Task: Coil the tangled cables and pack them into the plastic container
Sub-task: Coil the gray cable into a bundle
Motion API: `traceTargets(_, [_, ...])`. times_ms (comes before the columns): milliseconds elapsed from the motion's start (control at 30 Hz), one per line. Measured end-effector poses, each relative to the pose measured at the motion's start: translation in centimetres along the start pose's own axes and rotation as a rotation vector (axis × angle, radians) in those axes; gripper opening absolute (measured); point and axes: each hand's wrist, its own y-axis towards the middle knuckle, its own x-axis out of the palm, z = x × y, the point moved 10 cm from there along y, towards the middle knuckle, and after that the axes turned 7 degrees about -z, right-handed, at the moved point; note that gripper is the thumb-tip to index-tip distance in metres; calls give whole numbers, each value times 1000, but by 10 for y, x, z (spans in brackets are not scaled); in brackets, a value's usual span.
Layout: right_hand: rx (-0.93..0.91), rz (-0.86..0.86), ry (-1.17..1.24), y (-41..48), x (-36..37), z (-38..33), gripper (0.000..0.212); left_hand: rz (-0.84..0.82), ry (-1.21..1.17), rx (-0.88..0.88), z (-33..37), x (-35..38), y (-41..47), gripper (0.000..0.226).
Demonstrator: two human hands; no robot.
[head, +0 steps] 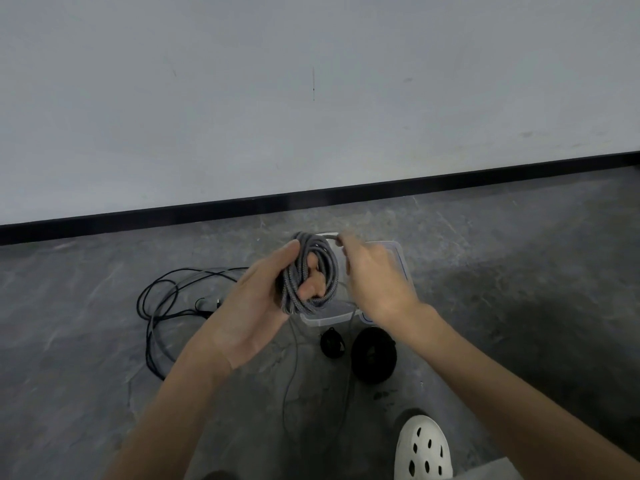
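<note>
Coiling under way, packing not yet begun.

- Grey cable (311, 271): most of it wound into a thick coil, held in the air just above the container (325, 320). Tail (294, 358) hangs unwound to the floor (104, 375) at 6 o'clock.
- Left hand (252, 306): palm up, fingers curled through and round the coil.
- Right hand (374, 282): at 3 o'clock of the coil, fingertips pinching the strand at the coil's top, judged to be laying on another loop.
- Container: clear plastic, on the floor, largely hidden by the hands; contents cannot be told.
- Two black bundles (374, 355): wound, on the floor at 6 o'clock of the container, not packed.
- Black cables (156, 306): tangled loose at 9 o'clock, untouched.
- Shoe (422, 448): white, at 5 o'clock.

Judged roughly midway.
</note>
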Motion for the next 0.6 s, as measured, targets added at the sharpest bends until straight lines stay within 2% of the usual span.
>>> traceTargets(133, [-23,-121,8,-3,13,-2,20,108,-73,111,14,-12,-3,30])
traceTargets(300, [-155,-245,-7,-15,31,-24,28,282,-266,247,29,-38,-9,21])
traceTargets(433, [-190,-262,63,-20,30,-37,27,382,-189,290,30,-47,-13,21])
traceTargets(600, [-76,-317,221,-24,31,-28,30,406,-132,295,27,-47,-13,22])
